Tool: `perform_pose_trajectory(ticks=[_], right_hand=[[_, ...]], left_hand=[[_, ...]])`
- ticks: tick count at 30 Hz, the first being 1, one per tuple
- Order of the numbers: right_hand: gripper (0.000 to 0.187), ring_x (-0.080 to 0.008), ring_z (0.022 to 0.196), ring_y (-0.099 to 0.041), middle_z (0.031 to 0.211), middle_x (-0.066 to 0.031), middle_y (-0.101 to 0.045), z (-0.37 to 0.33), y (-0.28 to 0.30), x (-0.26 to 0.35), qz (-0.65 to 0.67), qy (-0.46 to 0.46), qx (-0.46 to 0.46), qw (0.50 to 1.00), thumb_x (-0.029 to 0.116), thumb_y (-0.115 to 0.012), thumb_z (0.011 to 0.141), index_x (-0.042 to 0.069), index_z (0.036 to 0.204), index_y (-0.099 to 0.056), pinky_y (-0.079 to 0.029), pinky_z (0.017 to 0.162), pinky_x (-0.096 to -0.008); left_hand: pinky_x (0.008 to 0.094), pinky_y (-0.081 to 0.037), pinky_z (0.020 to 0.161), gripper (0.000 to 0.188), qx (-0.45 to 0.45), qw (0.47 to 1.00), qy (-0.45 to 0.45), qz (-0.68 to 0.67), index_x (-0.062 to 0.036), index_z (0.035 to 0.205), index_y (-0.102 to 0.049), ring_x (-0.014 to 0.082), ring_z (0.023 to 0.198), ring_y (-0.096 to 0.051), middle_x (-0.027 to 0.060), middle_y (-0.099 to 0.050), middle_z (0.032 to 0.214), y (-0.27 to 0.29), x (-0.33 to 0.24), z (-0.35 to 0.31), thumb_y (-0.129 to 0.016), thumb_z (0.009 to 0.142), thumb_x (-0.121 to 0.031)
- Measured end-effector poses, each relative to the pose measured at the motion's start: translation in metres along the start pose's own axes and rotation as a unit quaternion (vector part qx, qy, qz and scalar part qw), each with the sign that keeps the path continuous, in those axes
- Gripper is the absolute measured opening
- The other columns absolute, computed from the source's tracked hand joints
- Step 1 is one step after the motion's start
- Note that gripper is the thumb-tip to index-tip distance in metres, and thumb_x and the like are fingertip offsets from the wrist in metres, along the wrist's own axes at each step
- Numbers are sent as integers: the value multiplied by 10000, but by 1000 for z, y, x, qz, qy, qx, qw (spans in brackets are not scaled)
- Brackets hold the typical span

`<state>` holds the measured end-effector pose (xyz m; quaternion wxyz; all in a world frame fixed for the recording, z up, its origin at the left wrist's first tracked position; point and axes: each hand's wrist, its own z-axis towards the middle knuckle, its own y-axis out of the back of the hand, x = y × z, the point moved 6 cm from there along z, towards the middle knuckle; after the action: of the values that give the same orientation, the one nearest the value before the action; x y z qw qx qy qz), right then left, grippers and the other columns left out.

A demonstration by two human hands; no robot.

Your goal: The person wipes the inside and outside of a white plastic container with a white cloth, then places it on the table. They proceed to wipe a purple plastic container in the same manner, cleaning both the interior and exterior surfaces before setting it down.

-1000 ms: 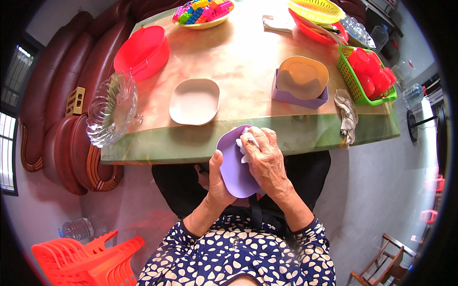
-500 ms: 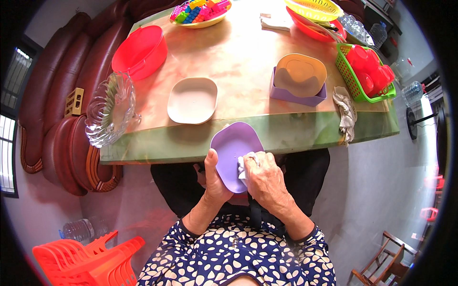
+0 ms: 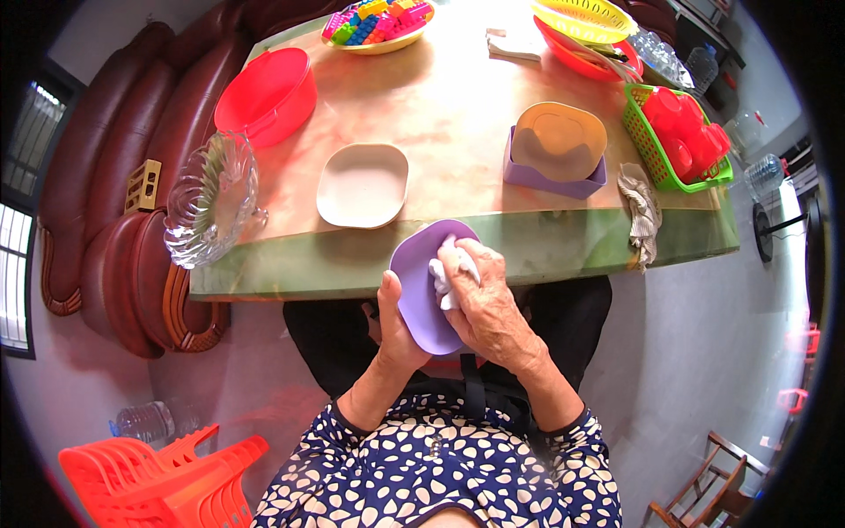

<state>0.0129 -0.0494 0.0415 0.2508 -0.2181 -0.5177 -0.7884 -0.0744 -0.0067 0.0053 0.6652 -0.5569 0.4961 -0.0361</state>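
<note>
A shallow purple bowl (image 3: 419,286) is tilted up over my lap, just off the table's near edge. My left hand (image 3: 396,326) grips its left side, thumb along the rim and the other fingers behind it. Bunched in my right hand (image 3: 487,308) is a white cloth (image 3: 442,283), pressed against the inside of the bowl near its upper right. Beyond, on the table, lies a cream bowl (image 3: 363,187). To the right a yellow-orange bowl (image 3: 560,141) leans inside a purple square container (image 3: 550,179).
The table (image 3: 440,114) also bears a red basin (image 3: 268,97), a fluted glass bowl (image 3: 209,202), a bowl of toy bricks (image 3: 378,26), a green basket (image 3: 678,141) with red cups, and a crumpled cloth (image 3: 640,211). Red plastic chairs (image 3: 167,475) stand at lower left.
My right hand has slid the white cloth upward inside the purple bowl, toward its far rim. My left hand keeps its hold. The whole view has shifted slightly.
</note>
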Motion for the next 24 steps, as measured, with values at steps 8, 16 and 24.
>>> perform_pose_trajectory(ticks=[8,16,24], right_hand=[[463,-411,1164,-477,1275,-232,-504,-16,-7,14,75,29,87,993,13,-649,754,20,1211,-576,-430,995,-456],[500,-370,1145,-498,1241,-182,-540,13,-1,16,87,51,-60,993,-37,-575,741,69,1230,-573,-407,997,-445],[527,-366,1155,-489,1251,-159,-537,-9,-12,23,224,60,60,971,-54,-628,699,66,1210,-577,-420,985,-436]], left_hand=[[408,-459,986,797,21,992,40,-120,-58,1306,-475,243,1137,-562,107,-564,1227,31,16,-2,-350,895,-729],[346,-474,942,726,-6,995,27,-96,-76,1202,-532,185,1079,-578,74,-583,1163,17,12,-3,-336,912,-711],[314,-523,837,698,-36,994,52,-91,-62,1123,-564,165,915,-633,74,-624,999,23,7,-5,-404,895,-701]])
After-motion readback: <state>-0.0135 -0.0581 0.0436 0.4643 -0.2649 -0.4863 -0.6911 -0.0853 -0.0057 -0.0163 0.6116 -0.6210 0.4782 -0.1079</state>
